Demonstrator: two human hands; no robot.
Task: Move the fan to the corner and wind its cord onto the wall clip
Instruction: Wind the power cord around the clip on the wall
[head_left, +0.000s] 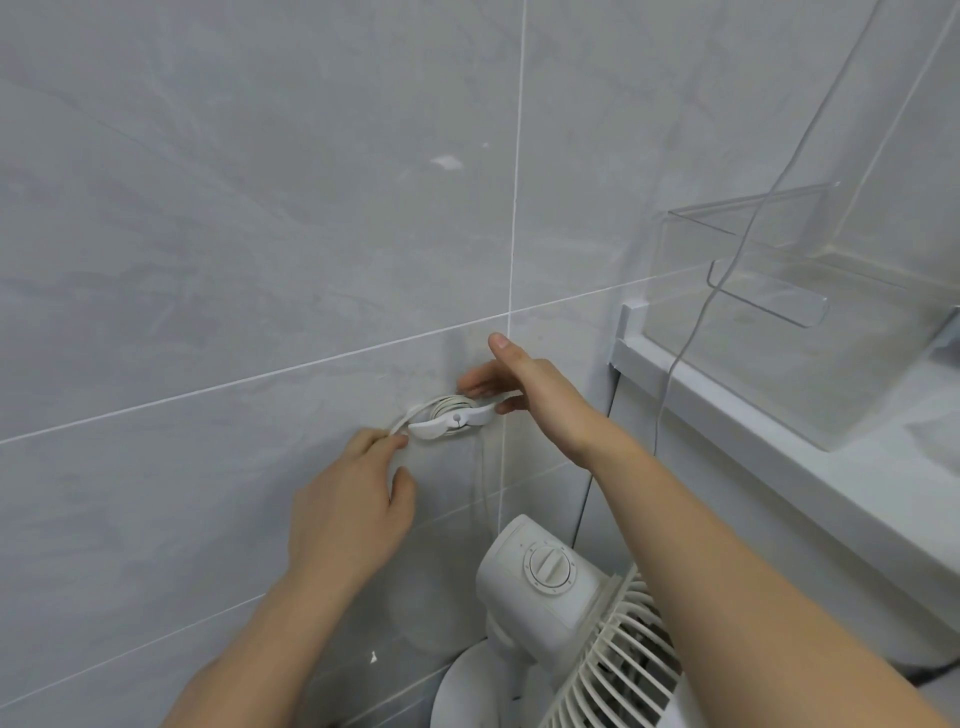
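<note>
A white fan (545, 577) with a round dial stands low in the corner against the grey tiled wall. Above it a white wall clip (452, 420) carries several turns of the fan's white cord (447, 402). My left hand (348, 514) pinches the cord just left of the clip. My right hand (519, 379) reaches in from the right, its fingers at the clip's right end, thumb raised. A length of cord hangs down from the clip toward the fan.
A white ledge (779, 447) runs along the right, with a clear acrylic holder (769, 322) standing on it. A thin white wire (691, 332) drops across the holder and behind the ledge. Grey tiles fill the left.
</note>
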